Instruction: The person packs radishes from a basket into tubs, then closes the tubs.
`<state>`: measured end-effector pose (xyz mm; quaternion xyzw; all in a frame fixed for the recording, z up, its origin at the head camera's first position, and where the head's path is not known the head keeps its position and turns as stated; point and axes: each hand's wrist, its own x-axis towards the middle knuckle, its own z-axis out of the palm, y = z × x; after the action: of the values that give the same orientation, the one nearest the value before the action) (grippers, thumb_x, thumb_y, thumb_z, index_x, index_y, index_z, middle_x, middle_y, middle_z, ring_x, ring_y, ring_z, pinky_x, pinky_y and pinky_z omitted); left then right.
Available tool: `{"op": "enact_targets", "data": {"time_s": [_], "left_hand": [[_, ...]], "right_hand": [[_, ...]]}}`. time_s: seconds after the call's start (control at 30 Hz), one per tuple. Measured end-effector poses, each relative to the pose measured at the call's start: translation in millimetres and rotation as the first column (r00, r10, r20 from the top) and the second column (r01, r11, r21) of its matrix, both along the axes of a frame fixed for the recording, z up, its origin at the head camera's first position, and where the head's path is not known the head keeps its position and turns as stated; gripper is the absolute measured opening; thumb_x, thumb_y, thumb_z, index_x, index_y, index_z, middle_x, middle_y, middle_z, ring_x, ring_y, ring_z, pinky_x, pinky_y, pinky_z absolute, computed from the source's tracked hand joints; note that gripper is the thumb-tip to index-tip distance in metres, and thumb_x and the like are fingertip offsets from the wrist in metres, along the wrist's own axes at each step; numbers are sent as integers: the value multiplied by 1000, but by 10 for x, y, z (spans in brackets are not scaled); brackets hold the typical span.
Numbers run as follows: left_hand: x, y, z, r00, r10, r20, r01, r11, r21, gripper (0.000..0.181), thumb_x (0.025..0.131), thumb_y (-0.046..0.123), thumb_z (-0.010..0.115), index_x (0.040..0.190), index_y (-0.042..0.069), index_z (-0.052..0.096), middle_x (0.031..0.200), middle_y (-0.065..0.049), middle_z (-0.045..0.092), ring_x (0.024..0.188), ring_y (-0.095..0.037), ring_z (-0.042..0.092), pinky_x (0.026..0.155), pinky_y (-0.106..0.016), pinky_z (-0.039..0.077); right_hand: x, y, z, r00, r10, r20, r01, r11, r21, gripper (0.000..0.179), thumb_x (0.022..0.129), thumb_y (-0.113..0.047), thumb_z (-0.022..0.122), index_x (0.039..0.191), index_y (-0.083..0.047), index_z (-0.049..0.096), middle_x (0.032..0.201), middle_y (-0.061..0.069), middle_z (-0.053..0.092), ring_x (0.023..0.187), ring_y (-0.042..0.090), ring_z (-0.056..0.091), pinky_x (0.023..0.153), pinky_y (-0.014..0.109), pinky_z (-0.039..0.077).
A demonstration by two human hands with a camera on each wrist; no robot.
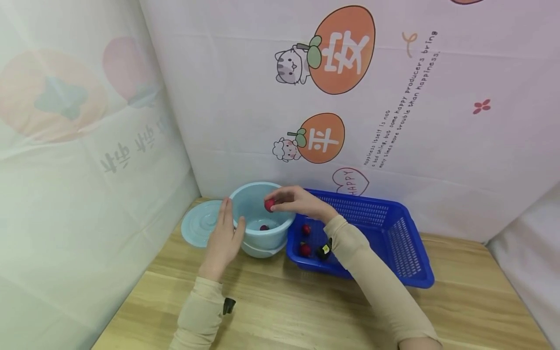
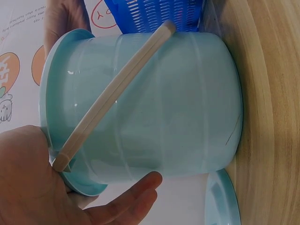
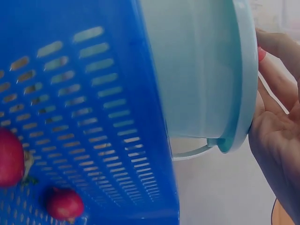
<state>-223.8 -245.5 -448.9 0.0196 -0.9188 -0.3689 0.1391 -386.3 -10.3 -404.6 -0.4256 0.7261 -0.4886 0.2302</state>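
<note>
Red radish (image 1: pixel 269 205) pinched in R hand (image 1: pixel 297 200) at mouth of lt-blue bucket (image 1: pixel 262 240); 2nd radish (image 1: pixel 264 227) inside, on btm. L hand (image 1: pixel 224 240), fingers extended, at bucket's L side. 2 more radishes (image 1: pixel 305 250) in blue basket (image 1: pixel 404 247), R of bucket. Lid (image 1: pixel 197 224) on worktop (image 1: pixel 271 311), L.

The left arm (image 1: pixel 199 313), in a beige sleeve, reaches forward to the left side of the bucket (image 1: pixel 266 240). The left hand (image 1: pixel 224 241) lies against the bucket's left rim, fingers extended and thumb spread apart from them on the near side of the rim. The right arm (image 1: pixel 380 289), also sleeved, slants in from the bucket's near right. The right hand (image 1: pixel 298 201) is above the bucket's right rim, bent inward at the wrist, thumb and fingers pinching a radish (image 1: pixel 269 205) over the bucket's mouth.
</note>
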Motion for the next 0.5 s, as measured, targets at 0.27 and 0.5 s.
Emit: {"op": "enact_targets", "data": {"time_s": [0.27,0.5], "left_hand": [[-8,19,3,1000,-5,-3,5,1000,-3,74,114,43,38,170,5,9,178,-10,4,146,-50,41,112,-68,41],[-10,18,11,1000,-3,1,3,1000,6,74,114,43,38,170,5,8,178,-10,5,142,-52,46,111,-68,41]], "right_hand": [[-13,5,61,999,49,-10,-48,997,65,39,100,-19,76,138,-10,71,133,0,72,126,21,65,110,43,50],[-38,-56,127,993,111,-36,-106,987,125,36,99,-17,76,134,-13,74,133,0,72,125,20,66,108,40,52]]}}
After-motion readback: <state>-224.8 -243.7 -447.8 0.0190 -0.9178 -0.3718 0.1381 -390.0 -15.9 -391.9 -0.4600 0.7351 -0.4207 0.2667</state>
